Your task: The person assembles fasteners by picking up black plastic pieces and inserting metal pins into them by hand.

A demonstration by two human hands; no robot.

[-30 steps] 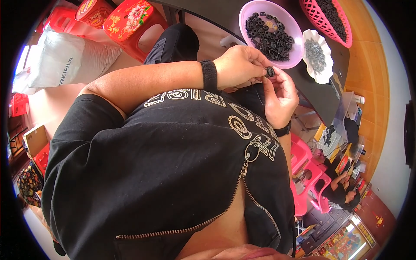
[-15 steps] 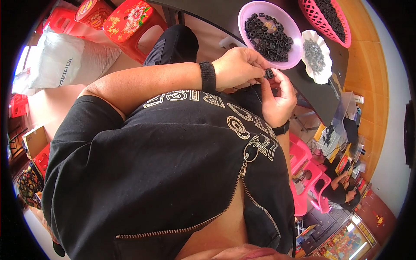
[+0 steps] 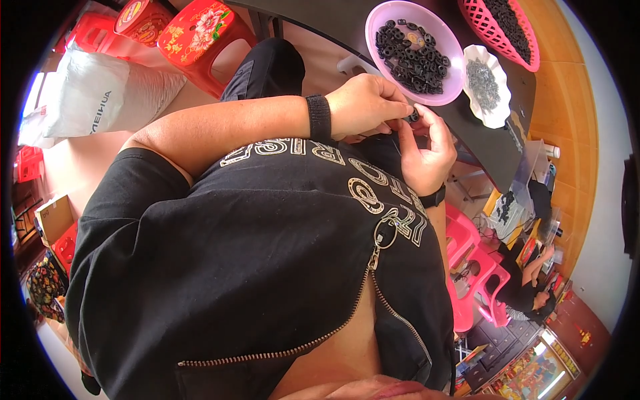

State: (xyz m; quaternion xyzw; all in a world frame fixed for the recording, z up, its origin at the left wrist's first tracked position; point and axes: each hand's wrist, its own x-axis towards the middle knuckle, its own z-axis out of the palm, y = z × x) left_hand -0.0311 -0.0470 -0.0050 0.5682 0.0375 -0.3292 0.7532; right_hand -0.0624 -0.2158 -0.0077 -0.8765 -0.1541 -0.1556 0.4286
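My left hand (image 3: 363, 107), a black band at its wrist, is closed in a pinch. Its fingertips meet those of my right hand (image 3: 427, 155) at a small black oval part (image 3: 415, 115) with holes, which my right thumb and index finger grip. Fingers cover most of the part. Just beyond both hands is a pale pink plastic bowl (image 3: 455, 77) holding many similar black pieces (image 3: 417, 63). To its right stands a white wavy-rimmed dish (image 3: 499, 120) of small clear or silvery bits (image 3: 483, 83), too small to name.
A dark table (image 3: 490, 150) carries the bowl, the dish and a pink lattice basket (image 3: 477, 27) of black parts. Red stools (image 3: 207, 37) and a stuffed white sack (image 3: 110, 97) are at left. Pink chairs (image 3: 477, 273) and another person (image 3: 527, 287) are at right.
My left fingertips have shifted slightly right over the small black part, so less of it shows. My right hand stays almost in place. The other person's arm has risen.
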